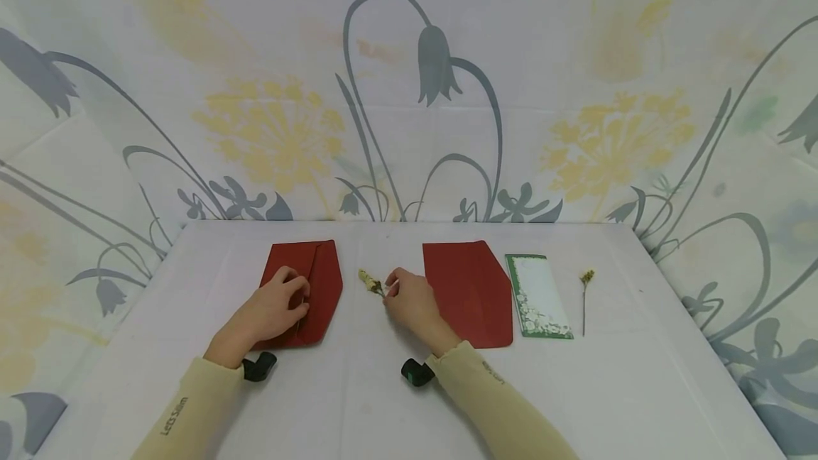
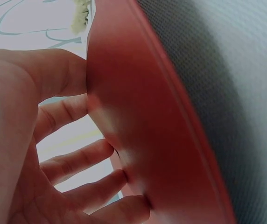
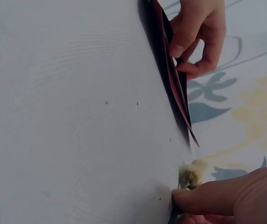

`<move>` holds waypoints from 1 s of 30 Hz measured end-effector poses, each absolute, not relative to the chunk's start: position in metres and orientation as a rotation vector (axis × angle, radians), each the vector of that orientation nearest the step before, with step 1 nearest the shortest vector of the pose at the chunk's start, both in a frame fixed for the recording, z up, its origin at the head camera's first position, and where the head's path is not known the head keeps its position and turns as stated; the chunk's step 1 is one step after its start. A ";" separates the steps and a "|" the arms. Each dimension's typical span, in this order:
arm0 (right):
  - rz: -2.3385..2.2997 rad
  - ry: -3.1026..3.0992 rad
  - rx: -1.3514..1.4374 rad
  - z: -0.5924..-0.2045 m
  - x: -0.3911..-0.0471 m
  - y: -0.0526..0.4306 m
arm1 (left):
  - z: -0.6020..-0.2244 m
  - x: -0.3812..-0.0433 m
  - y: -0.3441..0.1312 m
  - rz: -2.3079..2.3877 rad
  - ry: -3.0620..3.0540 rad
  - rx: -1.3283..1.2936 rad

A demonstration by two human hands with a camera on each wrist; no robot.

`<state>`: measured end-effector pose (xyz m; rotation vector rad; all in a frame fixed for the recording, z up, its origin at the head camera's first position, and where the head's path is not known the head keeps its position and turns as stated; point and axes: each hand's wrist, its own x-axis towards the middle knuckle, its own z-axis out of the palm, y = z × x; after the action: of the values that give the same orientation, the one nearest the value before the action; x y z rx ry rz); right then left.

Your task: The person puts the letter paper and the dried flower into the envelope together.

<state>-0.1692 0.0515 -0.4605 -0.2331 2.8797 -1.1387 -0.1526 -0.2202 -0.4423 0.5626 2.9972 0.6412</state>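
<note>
On the left lies a red envelope, its opening edge slightly raised. My left hand is over it, thumb and fingers bent at that edge; in the left wrist view the fingertips go behind the red paper. Between the two envelopes, my right hand pinches the stem of a small dried flower with a pale yellow head. In the right wrist view the flower head shows beyond the thumb, close to the table; most of its stem is hidden.
A second red envelope lies right of my right hand, partly under the wrist. Beside it are a white card with a green floral border and another dried flower. Patterned cloth stands behind the white table.
</note>
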 end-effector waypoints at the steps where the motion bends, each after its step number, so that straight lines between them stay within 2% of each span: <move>1: -1.106 2.882 -0.233 -0.459 -0.169 0.051 | -0.442 -0.153 -0.220 0.641 2.997 0.563; 9: -0.982 2.831 -0.245 -0.452 -0.167 0.046 | -0.442 -0.152 -0.221 0.655 2.991 0.563; 21: -1.189 2.806 -0.386 -0.451 -0.165 0.050 | -0.442 -0.153 -0.219 0.640 2.997 0.533; 30: -1.464 2.545 -0.233 -0.448 -0.172 0.035 | -0.442 -0.154 -0.218 0.643 3.006 0.539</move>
<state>-0.1715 0.0346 -0.4478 -0.2333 2.5454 -1.4635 -0.1535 -0.2177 -0.4421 0.5394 3.0062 0.6425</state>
